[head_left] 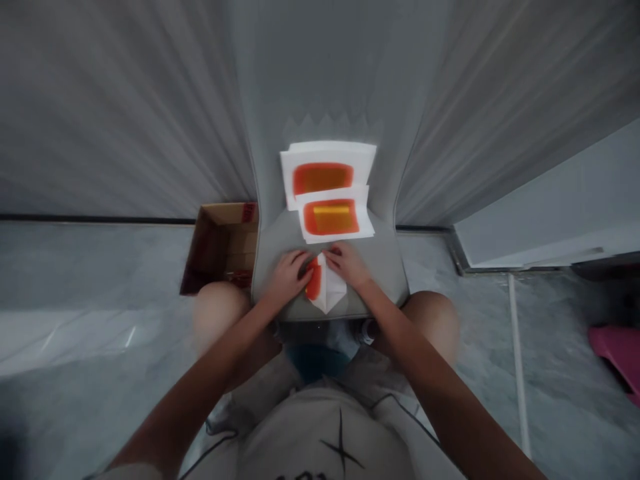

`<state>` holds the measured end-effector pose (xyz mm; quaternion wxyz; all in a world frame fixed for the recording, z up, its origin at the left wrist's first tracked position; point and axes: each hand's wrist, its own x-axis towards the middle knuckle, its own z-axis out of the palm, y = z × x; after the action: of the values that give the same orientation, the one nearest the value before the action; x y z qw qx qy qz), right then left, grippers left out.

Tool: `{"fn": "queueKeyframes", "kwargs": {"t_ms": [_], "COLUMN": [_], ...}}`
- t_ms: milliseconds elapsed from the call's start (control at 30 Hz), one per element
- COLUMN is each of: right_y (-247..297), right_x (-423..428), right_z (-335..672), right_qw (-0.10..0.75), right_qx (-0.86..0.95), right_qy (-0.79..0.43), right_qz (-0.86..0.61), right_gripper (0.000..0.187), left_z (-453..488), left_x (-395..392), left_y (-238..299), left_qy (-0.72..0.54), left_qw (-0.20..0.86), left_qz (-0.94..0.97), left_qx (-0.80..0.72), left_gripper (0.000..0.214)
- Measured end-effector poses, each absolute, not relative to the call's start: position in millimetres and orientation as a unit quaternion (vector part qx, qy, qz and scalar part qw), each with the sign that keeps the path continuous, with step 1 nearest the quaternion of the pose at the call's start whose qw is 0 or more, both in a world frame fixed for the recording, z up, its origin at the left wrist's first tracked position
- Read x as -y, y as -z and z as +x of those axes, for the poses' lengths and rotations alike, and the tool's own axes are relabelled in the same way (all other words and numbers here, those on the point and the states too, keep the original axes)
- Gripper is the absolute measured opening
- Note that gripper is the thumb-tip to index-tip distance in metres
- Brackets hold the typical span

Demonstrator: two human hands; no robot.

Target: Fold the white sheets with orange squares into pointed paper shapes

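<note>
A grey chair seat (387,260) bears a large pile of printed sheets (326,172), a smaller overlapping pile (336,219), and folded paper (329,287) near its front edge.

One folded paper (333,285), two paper piles (330,220), one box (226,214).

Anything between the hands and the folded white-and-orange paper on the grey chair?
Nothing visible: the left hand and right hand both touch the folded white-and-orange paper. White orange-printed sheets lie beyond it.
</note>
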<state>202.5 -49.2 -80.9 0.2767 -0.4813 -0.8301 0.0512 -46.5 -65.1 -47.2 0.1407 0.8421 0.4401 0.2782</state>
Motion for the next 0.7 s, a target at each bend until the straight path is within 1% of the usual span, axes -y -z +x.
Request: {"fn": "queueKeyframes", "kwargs": {"t_ms": [133, 233, 433, 700], "right_y": [81.0, 82.5, 86.3, 87.2], "right_x": [49.1, 48.7, 46.9, 48.8], "right_z": [204.5, 204.6, 203.0, 203.7], "right_qw": [0.277, 0.280, 0.284, 0.275], "right_qx": [0.830, 0.827, 0.822, 0.813], "right_qy": [-0.073, -0.082, -0.065, -0.089], "right_qz": [-0.478, -0.480, -0.490, -0.506], "right_gripper": [0.029, 0.030, 0.030, 0.030], "left_z": [-44.1, -42.5, -41.5, -40.9], "left_x": [60.0, 59.3, 62.7, 67.2], "left_y": [51.6, 53.0, 54.2, 53.5], "left_qy": [-0.307, -0.318, -0.334, -0.294], "left_qw": [0.156, 0.167, 0.167, 0.134], "left_qz": [0.818, 0.809, 0.802, 0.816], "left_qx": [-0.460, -0.465, -0.466, -0.480], "left_gripper": [0.021, 0.016, 0.019, 0.022]}}
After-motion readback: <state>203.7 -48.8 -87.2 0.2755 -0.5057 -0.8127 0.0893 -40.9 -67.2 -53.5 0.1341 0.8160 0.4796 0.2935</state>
